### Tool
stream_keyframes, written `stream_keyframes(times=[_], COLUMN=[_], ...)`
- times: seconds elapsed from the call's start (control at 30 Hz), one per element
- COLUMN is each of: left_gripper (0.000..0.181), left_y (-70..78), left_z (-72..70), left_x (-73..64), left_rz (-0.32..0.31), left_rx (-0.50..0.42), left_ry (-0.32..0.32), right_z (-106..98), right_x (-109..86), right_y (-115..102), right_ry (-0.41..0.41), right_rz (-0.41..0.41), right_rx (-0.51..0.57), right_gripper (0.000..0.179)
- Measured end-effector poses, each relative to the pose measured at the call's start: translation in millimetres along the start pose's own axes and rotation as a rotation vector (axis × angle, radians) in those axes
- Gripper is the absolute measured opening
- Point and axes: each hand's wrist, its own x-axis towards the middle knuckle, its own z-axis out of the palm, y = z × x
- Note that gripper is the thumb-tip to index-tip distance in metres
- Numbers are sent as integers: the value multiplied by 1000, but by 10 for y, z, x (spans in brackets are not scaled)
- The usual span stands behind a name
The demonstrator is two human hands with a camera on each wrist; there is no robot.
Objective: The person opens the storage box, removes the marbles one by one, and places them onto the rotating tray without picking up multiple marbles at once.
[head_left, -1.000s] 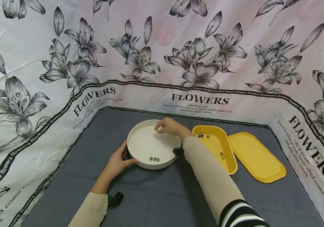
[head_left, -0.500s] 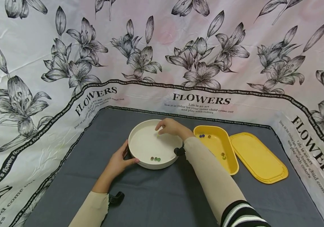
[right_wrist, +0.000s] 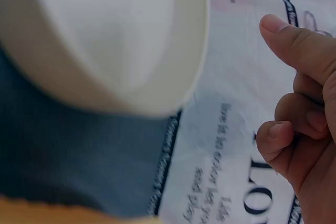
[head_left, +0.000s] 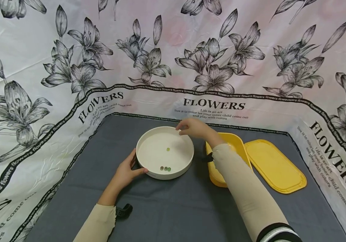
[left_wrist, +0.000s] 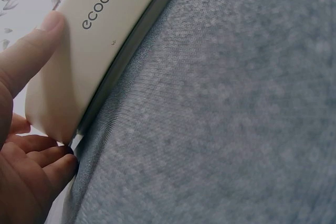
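The round white tray (head_left: 180, 158) sits on the grey cloth, with the word "ecoco" on its outer wall in the left wrist view. My left hand (head_left: 124, 173) grips its near left side, thumb (left_wrist: 50, 24) against the wall and fingers curved about the lower edge. Inside, a yellow-green marble (head_left: 168, 149) lies alone near the middle. Three brownish and green marbles (head_left: 165, 168) make a row by the front wall. My right hand (head_left: 195, 128) hovers over the tray's far right rim, fingers loosely bent, holding nothing.
Right of the tray stands a yellow box (head_left: 218, 179), partly covered by my right forearm. Its contents are hidden. Beside it lies a flat yellow lid (head_left: 276, 166). A flower-printed sheet (head_left: 148, 104) rises behind and around the grey cloth (head_left: 167, 215).
My right hand has let go of the yellow-green marble on the tray floor and moved right and away, toward the rim. The left hand stays at the tray's side.
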Motion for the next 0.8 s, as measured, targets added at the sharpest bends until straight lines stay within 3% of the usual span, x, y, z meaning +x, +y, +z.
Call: stream_keyframes(times=[0.37,0.8], left_gripper=[119,117], left_y=[9,8], left_z=[13,25], left_x=[-13,-7], left_rz=[-9,-17], left_rx=[-7,-20], left_ry=[-6,-14], right_z=[-336,-461], right_x=[-560,-1039], right_y=[115,411], right_ry=[53,55], right_rz=[-3,45], right_rx=[-72,-135], right_gripper=[22,23])
